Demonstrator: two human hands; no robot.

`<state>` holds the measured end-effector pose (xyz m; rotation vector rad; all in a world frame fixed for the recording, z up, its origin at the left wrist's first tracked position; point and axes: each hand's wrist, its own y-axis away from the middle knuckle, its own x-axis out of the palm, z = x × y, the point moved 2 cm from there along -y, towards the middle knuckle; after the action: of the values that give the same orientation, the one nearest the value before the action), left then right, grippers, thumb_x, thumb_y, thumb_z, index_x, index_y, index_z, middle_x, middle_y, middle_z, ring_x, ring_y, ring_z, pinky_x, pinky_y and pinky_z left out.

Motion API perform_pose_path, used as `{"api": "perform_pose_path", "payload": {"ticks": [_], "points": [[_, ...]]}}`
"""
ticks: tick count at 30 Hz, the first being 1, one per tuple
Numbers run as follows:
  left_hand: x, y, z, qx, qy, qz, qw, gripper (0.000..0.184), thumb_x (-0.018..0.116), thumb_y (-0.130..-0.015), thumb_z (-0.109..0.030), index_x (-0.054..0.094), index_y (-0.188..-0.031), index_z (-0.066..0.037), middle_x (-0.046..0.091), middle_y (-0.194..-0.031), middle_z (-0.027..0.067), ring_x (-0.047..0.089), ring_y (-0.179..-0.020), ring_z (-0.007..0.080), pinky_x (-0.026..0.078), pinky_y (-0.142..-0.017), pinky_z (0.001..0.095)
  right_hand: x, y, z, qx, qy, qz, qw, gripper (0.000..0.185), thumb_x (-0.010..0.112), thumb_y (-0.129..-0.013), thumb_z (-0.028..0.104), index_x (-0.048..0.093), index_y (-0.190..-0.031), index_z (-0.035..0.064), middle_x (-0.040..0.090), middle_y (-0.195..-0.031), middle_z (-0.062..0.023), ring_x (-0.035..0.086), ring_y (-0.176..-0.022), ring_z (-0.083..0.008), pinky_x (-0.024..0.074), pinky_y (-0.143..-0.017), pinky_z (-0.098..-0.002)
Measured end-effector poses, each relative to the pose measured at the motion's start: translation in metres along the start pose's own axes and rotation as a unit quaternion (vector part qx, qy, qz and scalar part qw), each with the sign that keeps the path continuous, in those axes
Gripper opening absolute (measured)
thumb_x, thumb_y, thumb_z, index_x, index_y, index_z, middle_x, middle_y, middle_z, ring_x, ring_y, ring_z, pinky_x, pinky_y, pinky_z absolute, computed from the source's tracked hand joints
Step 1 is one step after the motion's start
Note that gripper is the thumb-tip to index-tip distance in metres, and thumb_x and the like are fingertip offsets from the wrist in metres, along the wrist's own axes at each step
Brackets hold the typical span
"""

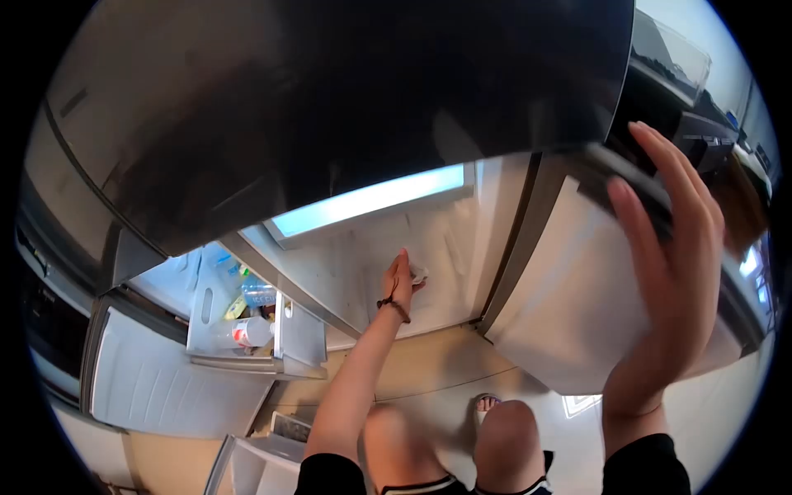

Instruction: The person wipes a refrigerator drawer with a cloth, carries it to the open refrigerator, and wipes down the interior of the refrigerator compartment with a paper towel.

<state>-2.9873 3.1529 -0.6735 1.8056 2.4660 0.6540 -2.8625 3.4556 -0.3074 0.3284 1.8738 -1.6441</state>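
My left hand [399, 285], with a dark beaded bracelet on its wrist, reaches into the lit lower compartment [346, 285] of a fridge. A small crumpled white cloth or tissue [419, 273] shows between its fingers, against the compartment's inner wall. My right hand [672, 227] is raised at the edge of the open right-hand door [569, 272], thumb and fingers apart. Whether it touches the door edge I cannot tell. The door's white inner side faces the compartment.
A dark glossy upper door [355, 91] hangs over the compartment. On the left, a pulled-out drawer [301, 330] holds several bottles, beside another open door [165, 379]. A removed white bin [260, 466] stands on the floor near my knees. Dark appliances [701, 136] stand right.
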Motion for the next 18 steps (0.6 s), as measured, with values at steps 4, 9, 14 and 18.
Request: {"api": "perform_pose_path", "payload": {"ticks": [4,9,14,18], "points": [[-0.004,-0.105,0.048,0.045,-0.032,0.036,0.998,0.045,0.049,-0.106,-0.030,0.050,-0.144,-0.006,0.062,-0.109,0.0067,0.060,-0.094,0.0182,0.057,-0.086,0.0364,0.049,0.009,-0.001,-0.028,0.161,0.034,0.986,0.044,0.070,-0.094,0.039,0.066,-0.122,0.0048,0.072,-0.104,-0.0139,0.072,-0.090,-0.0257,0.0545,-0.082,-0.0338],[0.001,-0.200,0.060,0.134,-0.076,0.043,0.987,0.048,0.055,-0.105,-0.019,0.046,-0.150,-0.006,0.067,-0.108,0.0083,0.063,-0.079,0.0159,0.059,-0.071,0.0323,0.077,0.036,-0.016,-0.162,0.088,0.036,0.982,0.042,0.062,-0.101,0.034,0.061,-0.132,0.0059,0.067,-0.123,-0.0118,0.070,-0.105,-0.0225,0.0535,-0.098,-0.0311],[0.025,-0.268,0.052,0.160,-0.132,-0.025,0.978,0.055,0.062,-0.102,-0.020,0.044,-0.151,-0.006,0.069,-0.118,0.0155,0.068,-0.078,0.0186,0.061,-0.068,0.0311,0.101,0.028,-0.012,-0.158,0.092,0.025,0.983,0.042,0.061,-0.101,0.034,0.061,-0.132,0.0059,0.067,-0.124,-0.0118,0.070,-0.106,-0.0225,0.0534,-0.098,-0.0311],[0.042,-0.292,0.051,0.195,-0.145,-0.096,0.965,0.057,0.067,-0.099,-0.020,0.047,-0.150,-0.006,0.066,-0.127,0.0173,0.071,-0.084,0.0209,0.065,-0.076,0.0333,0.107,0.027,-0.007,-0.163,0.095,0.018,0.982,0.042,0.061,-0.101,0.034,0.061,-0.132,0.0060,0.067,-0.124,-0.0117,0.070,-0.106,-0.0225,0.0533,-0.098,-0.0311]]}}
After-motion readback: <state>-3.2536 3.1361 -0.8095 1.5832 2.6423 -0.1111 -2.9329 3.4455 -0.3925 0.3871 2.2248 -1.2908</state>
